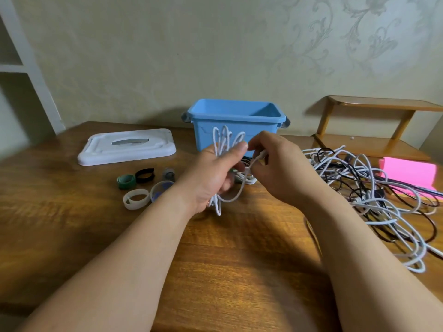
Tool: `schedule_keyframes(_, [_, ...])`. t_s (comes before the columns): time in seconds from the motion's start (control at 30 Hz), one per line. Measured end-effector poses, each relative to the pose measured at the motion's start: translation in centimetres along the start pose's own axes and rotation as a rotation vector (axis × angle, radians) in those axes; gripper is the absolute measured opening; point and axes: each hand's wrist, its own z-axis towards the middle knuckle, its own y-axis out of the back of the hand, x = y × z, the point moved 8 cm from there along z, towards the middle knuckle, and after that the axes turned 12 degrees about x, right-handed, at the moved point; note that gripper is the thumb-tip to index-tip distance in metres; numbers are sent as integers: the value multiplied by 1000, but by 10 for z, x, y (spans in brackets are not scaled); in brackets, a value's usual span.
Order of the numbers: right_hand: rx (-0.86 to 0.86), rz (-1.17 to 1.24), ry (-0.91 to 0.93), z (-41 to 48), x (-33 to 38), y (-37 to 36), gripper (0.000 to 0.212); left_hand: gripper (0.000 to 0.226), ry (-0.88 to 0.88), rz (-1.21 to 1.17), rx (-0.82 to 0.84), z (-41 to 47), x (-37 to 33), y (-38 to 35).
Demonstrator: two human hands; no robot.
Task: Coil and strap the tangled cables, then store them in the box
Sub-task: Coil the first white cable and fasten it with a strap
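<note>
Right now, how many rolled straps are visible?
5: green rolled strap, black strap, grey strap at the back; white strap nearest; clear bluish strap beside the left hand, which may hide more.

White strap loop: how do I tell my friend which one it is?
Find the blue box at the back of the wooden table, then the white lid to its left. In front of the lid sits a cluster of rolled straps, and the white strap loop is nearest you. Its neighbours include a green strap and a black strap; it alone is plain white.
</note>
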Motion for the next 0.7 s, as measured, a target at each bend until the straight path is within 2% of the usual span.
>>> schedule_keyframes(0.07, [68,50,-17,0,4,-5,43,21,12,82,58,0,1,-11])
schedule_keyframes(0.2, [162,37,-42,0,5,-15,92,24,3,169,139,0,-2,-20])
schedule_keyframes(0.27, [165,123,-9,1,6,-15,103,24,-11,154,144,0,-3,-19])
schedule_keyframes(0.37, [140,457,61,-1,8,-11,98,24,-23,64,135,0,-3,-15])
schedule_keyframes(0.5, [60,929,36,2,1,-7,72,10,-48,-92,102,5,0,-10])
schedule_keyframes(0.57, [51,989,-6,3,-2,-12,66,10,-59,-80,147,6,0,-16])
schedule_keyframes(0.67, [151,993,-29,2,5,-31,86,19,-60,-83,261,2,-2,-30])
schedule_keyframes(0.7, [181,1037,-15,3,8,-36,86,25,-56,-93,286,1,-2,-33])
